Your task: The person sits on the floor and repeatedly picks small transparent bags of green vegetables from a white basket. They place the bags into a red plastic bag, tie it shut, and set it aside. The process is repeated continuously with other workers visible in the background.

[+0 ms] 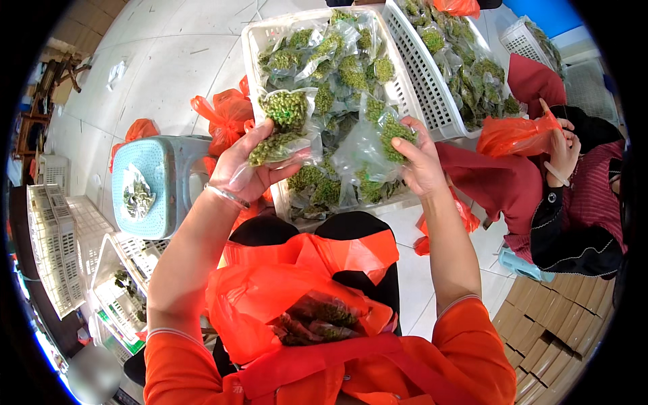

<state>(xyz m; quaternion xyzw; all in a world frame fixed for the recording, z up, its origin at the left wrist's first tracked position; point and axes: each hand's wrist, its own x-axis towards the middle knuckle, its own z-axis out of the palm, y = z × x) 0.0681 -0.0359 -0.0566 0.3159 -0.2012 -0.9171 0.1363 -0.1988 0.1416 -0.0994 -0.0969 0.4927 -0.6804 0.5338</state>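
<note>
My left hand (255,159), with a silvery bangle at the wrist, holds clear plastic packets of green peppercorn clusters (286,111), one above another. Opposite it, my right hand (420,157) grips the side of another clear packet of the same green clusters (390,136), thumb on top. Both hands are over a white plastic crate (253,50) heaped with similar packets. On my lap lies an opened orange-red plastic bag (243,293), with several packets (324,319) showing in its mouth.
A second white crate (415,66) of packets stands right of the first. Beside it another person's hand (564,157) holds an orange bag (516,134). A blue stool (172,187) carries one packet (136,192). Cardboard boxes (552,324) are stacked lower right; empty crates (55,243) stand left.
</note>
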